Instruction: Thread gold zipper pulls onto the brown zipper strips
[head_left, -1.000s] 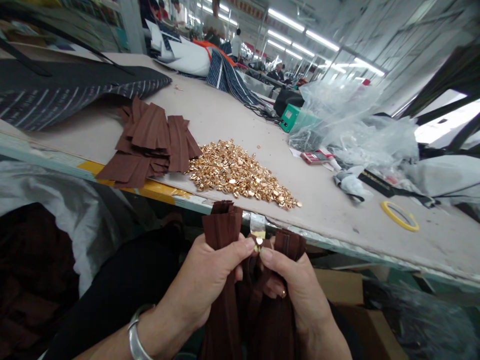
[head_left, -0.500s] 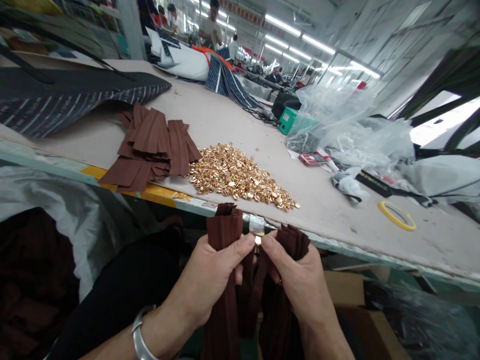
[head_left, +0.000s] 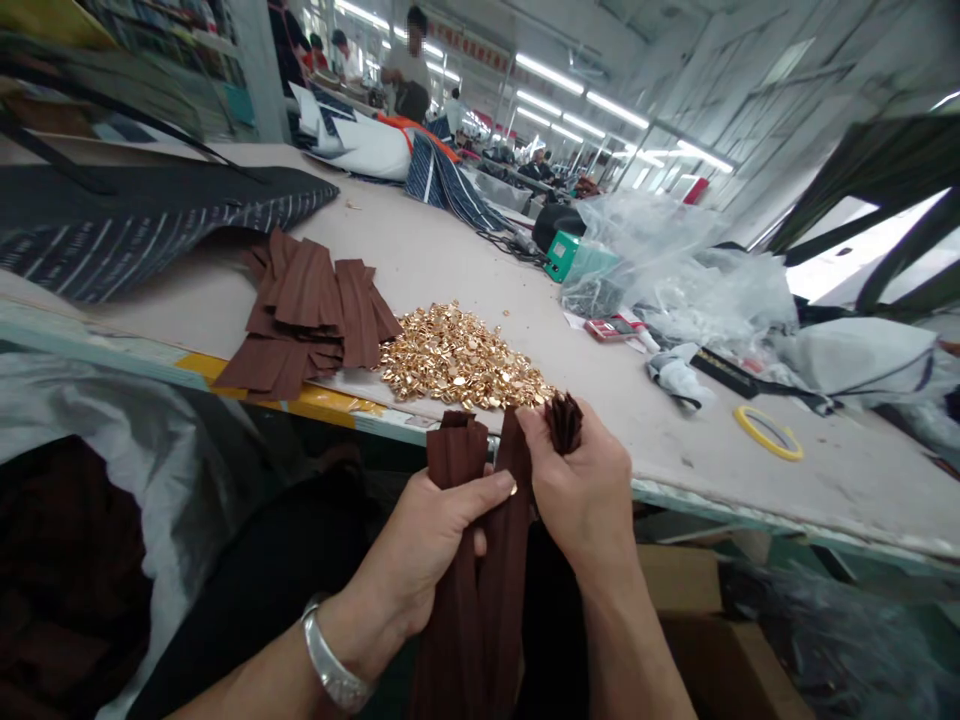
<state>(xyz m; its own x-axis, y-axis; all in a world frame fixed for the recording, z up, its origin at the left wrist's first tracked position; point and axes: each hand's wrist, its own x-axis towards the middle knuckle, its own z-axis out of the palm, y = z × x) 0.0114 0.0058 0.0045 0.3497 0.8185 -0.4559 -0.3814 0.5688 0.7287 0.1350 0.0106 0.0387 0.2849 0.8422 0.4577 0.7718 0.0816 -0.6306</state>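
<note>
Brown strips hang from my left hand, whose fingers are wrapped round them; a small gold piece shows at its thumb tip. My right hand grips a folded bundle of brown strips and pinches the top of one strip between thumb and finger. That strip hangs down beside the left-hand ones. Just beyond my hands, a heap of small gold metal pieces lies near the table edge. Left of the heap is a pile of brown strips.
On the table are a yellow tape ring, a green box, clear plastic bags and dark striped fabric. A cardboard box stands below the edge. Several people are in the background.
My right hand has risen slightly and moved apart from my left thumb, with one strip now stretched up in its pinch. The gold piece stays at my left thumb. The view has shifted a little.
</note>
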